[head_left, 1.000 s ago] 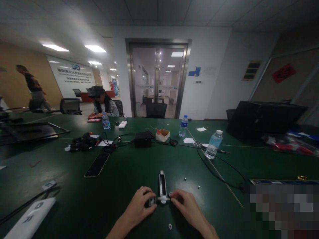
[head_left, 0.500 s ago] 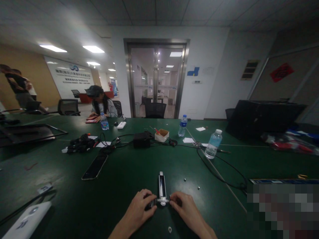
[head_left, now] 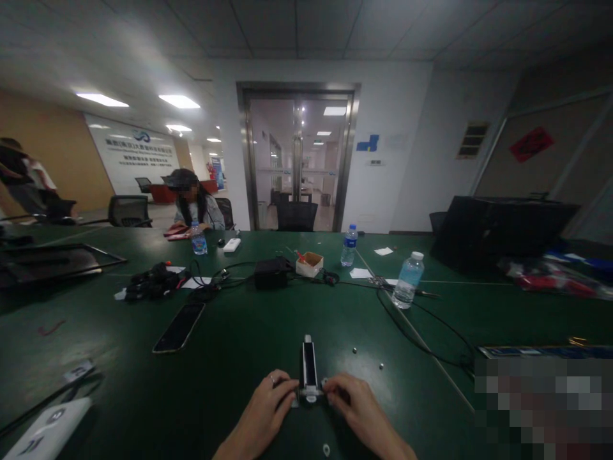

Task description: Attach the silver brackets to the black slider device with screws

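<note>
At lower centre of the frame, the left hand (head_left: 261, 402) and right hand (head_left: 357, 404) are pinching a narrow black-and-silver metal housing (head_left: 310, 370) from opposite sides near its near end, apparently steadying it on the green surface (head_left: 230, 332). Its long axis is pointing straight away from the person, and two small metal parts (head_left: 354, 350) are lying to its upper right.

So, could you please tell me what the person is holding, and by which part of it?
The left hand and right hand pinch a narrow black-and-silver device from either side, at its lower end.
</note>
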Demonstrator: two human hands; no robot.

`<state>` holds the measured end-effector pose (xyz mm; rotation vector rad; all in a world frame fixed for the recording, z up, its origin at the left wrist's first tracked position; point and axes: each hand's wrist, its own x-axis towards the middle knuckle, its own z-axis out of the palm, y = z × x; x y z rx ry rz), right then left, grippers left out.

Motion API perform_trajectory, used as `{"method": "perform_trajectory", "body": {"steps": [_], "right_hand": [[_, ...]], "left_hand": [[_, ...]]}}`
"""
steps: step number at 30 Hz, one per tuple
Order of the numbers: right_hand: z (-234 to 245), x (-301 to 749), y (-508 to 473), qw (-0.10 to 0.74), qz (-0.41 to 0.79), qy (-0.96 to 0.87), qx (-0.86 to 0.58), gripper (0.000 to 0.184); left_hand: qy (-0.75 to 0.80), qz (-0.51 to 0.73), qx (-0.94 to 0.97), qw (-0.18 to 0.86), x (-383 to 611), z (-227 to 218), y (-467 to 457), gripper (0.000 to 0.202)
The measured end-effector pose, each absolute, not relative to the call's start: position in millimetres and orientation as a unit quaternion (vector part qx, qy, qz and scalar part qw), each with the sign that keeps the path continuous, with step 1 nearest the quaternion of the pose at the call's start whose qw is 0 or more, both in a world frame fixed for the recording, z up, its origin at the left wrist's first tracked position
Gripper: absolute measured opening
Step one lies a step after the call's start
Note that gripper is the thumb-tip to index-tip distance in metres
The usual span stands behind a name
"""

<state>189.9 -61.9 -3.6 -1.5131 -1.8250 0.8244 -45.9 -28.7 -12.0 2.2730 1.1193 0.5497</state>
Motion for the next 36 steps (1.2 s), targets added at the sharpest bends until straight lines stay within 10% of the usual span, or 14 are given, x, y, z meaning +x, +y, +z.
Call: {"method": "perform_trajectory", "body": {"steps": [36], "right_hand": [[-30.0,193.7,-51.1,0.329,0.326,-0.672,-0.578,0.023]], "left_hand": [[0.442,0.219,0.815,0.305,-41.9,-14.3,-19.9,0.017]]}}
